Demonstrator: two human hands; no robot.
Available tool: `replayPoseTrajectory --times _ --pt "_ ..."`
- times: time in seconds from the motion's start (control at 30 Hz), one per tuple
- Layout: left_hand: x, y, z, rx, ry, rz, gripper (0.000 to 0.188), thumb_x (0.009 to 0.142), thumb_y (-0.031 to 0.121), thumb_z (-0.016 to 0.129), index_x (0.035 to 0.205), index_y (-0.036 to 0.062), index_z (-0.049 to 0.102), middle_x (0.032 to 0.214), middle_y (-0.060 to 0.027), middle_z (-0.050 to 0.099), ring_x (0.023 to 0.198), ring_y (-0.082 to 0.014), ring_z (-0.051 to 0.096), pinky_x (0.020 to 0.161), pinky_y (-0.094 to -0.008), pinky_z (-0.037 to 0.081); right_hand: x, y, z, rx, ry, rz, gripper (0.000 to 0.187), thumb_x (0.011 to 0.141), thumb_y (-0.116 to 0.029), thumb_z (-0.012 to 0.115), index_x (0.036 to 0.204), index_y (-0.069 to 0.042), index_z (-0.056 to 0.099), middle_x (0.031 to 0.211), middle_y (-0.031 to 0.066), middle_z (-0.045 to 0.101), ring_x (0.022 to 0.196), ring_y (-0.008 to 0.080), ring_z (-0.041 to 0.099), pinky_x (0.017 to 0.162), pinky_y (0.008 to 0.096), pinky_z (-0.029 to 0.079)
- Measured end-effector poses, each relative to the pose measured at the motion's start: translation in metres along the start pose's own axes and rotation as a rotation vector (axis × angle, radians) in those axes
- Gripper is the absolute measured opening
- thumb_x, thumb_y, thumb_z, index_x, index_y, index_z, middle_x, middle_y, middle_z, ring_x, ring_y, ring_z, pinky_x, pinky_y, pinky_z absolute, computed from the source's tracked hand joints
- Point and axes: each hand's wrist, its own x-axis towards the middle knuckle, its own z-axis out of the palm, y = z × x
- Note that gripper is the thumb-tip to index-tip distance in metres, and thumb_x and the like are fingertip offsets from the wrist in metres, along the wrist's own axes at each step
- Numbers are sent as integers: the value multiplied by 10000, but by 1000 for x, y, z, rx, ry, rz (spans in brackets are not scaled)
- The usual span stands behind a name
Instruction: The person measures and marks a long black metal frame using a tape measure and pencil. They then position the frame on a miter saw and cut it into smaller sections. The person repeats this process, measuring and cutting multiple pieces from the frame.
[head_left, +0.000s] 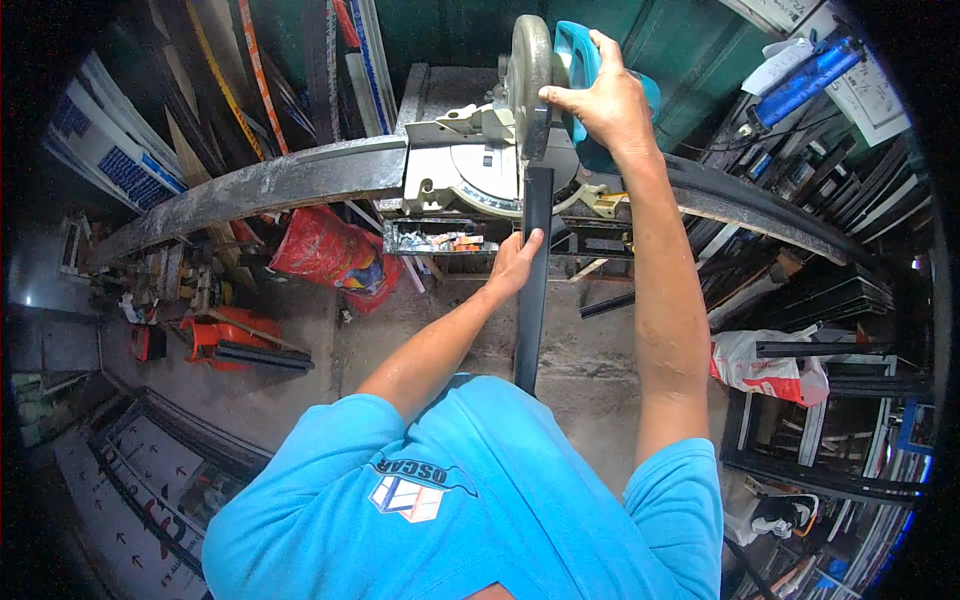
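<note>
We stand in a crowded workshop, with a dark green wall behind and a grey, stained concrete floor below. Across it runs a long, narrow grey desk, scuffed and pale with dust, stretching left and right. At its middle sits a pale-grey metal mitre saw with a round blade guard. Long strips in black, white, yellow and orange lean upright at the upper left, and dark rectangular frames are stacked at the lower right.

A long, straight black bar points toward us from beneath the blade guard; its near end meets the edge of our blue shirt in view, and we cannot tell whether they touch. Below the desk on the left, a red container tilts, with an orange plastic object nearer us on the floor. On the right lies a white-and-red plastic bag.

Our right hand is wrapped over the saw's teal handle, thumb stretched leftward, some fingers hidden. Our left hand has its fingers closed on the black bar, thumb along the top, just short of the saw. Smallest are the white and orange scraps on a low shelf under the saw.
</note>
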Motion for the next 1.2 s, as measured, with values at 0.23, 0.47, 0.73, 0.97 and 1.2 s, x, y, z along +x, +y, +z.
replayPoseTrajectory --times 0.23,0.47,0.73,0.97,1.2 --pt "-6 15 1 -5 -16 -8 581 1017 577 512 810 34 541 723 -37 535 709 -172 527 660 -386 435 -4 8 2 -22 35 -21 1054 648 -481 915 1505 -124 415 1156 291 697 1090 417 694 941 467 545" --pt "-3 6 -1 -21 -6 13 579 1018 577 513 817 35 546 736 -35 546 712 -171 533 657 -378 436 -8 3 5 10 34 -24 1057 650 -464 918 1500 -97 409 1149 301 698 1092 420 693 943 464 543" --pt "-6 15 -1 -6 -19 6 585 1019 580 512 814 33 541 737 -25 526 721 -153 503 661 -374 428 -13 7 9 46 89 -58 1017 636 -396 920 1462 -65 428 1104 314 700 1059 445 697 927 465 564" --pt "-3 6 0 -23 -14 -21 592 1017 586 516 813 31 542 740 -38 542 721 -166 513 666 -381 430 -17 9 12 87 82 -60 1027 640 -396 924 1476 -84 417 1137 311 694 1074 436 694 939 458 557" --pt "-2 5 0 33 -7 12 601 1012 578 522 828 7 560 743 -62 562 731 -197 532 680 -408 436 -22 8 12 63 85 -35 1015 638 -374 919 1471 -89 414 1132 321 689 1065 457 689 927 478 561"
